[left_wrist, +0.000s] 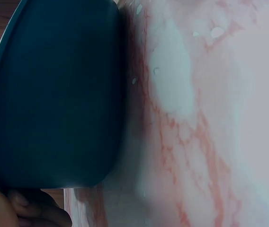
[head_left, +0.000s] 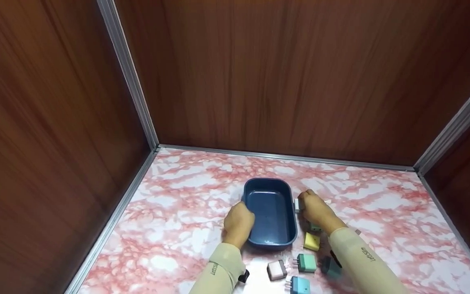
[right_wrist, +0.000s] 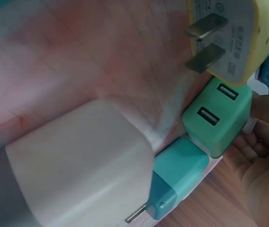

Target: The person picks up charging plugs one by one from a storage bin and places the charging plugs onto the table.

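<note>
A deep blue rectangular tub (head_left: 271, 216) stands on the table. My left hand (head_left: 239, 222) grips its left rim; in the left wrist view, curled fingers (left_wrist: 37, 208) show under the tub's edge. Just right of the tub, my right hand (head_left: 315, 207) pinches a small white charger (head_left: 297, 205), mostly hidden by the fingers. Nearest that hand in the right wrist view is a green charger (right_wrist: 217, 116) with two USB ports. A yellow charger (right_wrist: 238, 40) with two metal prongs, a turquoise charger (right_wrist: 179, 168) and a pale pink charger (right_wrist: 87, 165) are close by.
Toward the front lie more plug chargers: a white-and-grey one (head_left: 276, 270), a mint one (head_left: 307, 263), a light blue one (head_left: 300, 285) and a dark teal one (head_left: 332, 267) partly behind the right sleeve. Wood-grain panels (head_left: 267, 81) enclose the marbled tabletop (head_left: 186, 212).
</note>
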Motion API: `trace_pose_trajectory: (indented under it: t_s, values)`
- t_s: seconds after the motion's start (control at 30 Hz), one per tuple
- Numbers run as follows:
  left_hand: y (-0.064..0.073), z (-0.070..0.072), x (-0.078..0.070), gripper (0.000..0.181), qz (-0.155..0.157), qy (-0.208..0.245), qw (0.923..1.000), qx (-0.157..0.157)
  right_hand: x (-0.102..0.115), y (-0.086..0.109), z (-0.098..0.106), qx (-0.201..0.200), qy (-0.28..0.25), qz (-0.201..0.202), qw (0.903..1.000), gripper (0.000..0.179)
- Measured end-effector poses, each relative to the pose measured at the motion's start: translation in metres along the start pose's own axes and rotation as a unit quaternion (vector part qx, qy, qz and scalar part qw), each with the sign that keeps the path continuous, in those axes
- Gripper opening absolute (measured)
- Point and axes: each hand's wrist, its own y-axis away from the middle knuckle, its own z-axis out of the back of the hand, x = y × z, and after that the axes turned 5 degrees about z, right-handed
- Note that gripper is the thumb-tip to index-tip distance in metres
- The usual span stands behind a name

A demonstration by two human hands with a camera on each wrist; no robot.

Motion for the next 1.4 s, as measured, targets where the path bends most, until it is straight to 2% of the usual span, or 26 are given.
trace_pose_trajectory:
  t_s: [0.37,0.83,1.2,1.4]
  values:
    - [-0.0008,-0.0006,0.0004,0.008,0.000,-0.005,1.0000,-0.008,0.0044,-0.0002,-0.0022,-0.011,0.017,0.012,0.9997,0.037]
    - [-0.0017,-0.0003,-0.0002,0.010,0.011,-0.009,0.9999,0.003,0.0012,-0.0019,-0.0029,0.024,0.009,-0.027,0.9993,0.041]
    - [-0.0016,0.0002,-0.0002,0.011,0.005,-0.008,1.0000,0.001,0.0011,0.0021,-0.0020,0.002,0.017,0.010,0.9998,0.039]
    - [-0.0015,-0.0010,0.0000,0.010,0.007,-0.005,1.0000,0.003,0.0020,0.0009,-0.0029,0.005,0.025,0.001,0.9997,0.038]
